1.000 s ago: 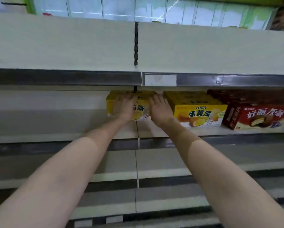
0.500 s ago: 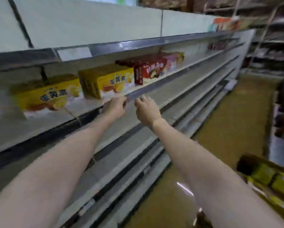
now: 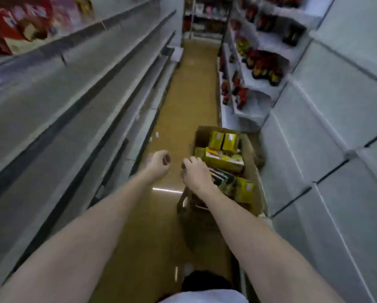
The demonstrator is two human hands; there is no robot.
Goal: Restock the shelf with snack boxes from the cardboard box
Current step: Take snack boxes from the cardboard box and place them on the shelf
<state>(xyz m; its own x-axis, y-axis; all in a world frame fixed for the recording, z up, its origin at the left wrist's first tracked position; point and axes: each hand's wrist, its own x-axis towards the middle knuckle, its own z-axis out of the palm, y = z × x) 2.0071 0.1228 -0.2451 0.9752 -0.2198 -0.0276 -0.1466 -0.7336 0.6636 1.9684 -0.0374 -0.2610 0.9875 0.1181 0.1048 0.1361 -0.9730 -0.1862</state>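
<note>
Both hands, left (image 3: 159, 164) and right (image 3: 194, 172), hang loosely curled and empty above the brown floor (image 3: 183, 101), beside the open cardboard box (image 3: 252, 162) of yellow snack boxes (image 3: 223, 159); grey metal shelves (image 3: 63, 110) flank its left.

Both arms outstretched, left hand (image 3: 159, 164) and right hand (image 3: 194, 172) loosely curled

Brown aisle floor (image 3: 189, 88); far rack (image 3: 207, 16) w/ goods; dark bottles (image 3: 264, 66) on R rack.
</note>
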